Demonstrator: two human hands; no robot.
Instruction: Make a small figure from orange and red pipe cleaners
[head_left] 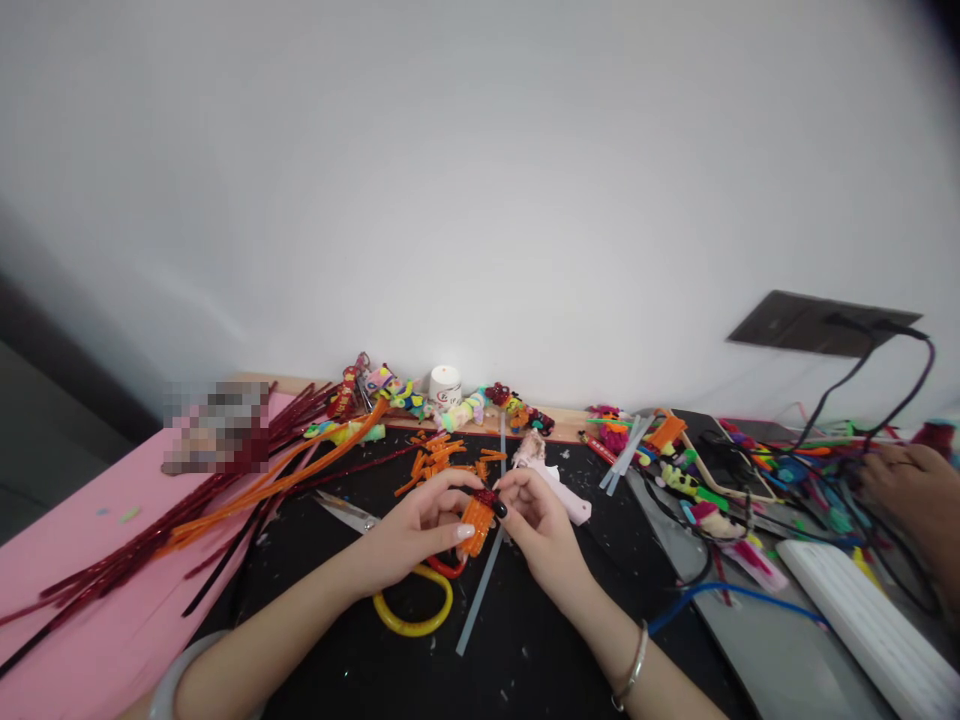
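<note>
Between both hands is a small orange and dark red pipe-cleaner figure (478, 530), held above the black mat (330, 640). My left hand (431, 525) grips its orange body with thumb and fingers. My right hand (536, 515) pinches at the dark red top end. What lies between the right fingertips is too small to make out fully. Under the left wrist lie scissors (412, 632) with yellow and red handles, blades pointing up-left. A clear glue stick (480, 595) lies below the hands. Behind the right hand rests a pale pink glue gun (566, 490).
Cut orange pieces (435, 460) lie behind the hands. Long orange stems (277, 480) and dark red tinsel stems (90, 580) spread over the pink surface (45, 540). Finished figures and a white cup (445, 385) line the wall. At right are a white power strip (862, 620), cables and another person's hand (911, 490).
</note>
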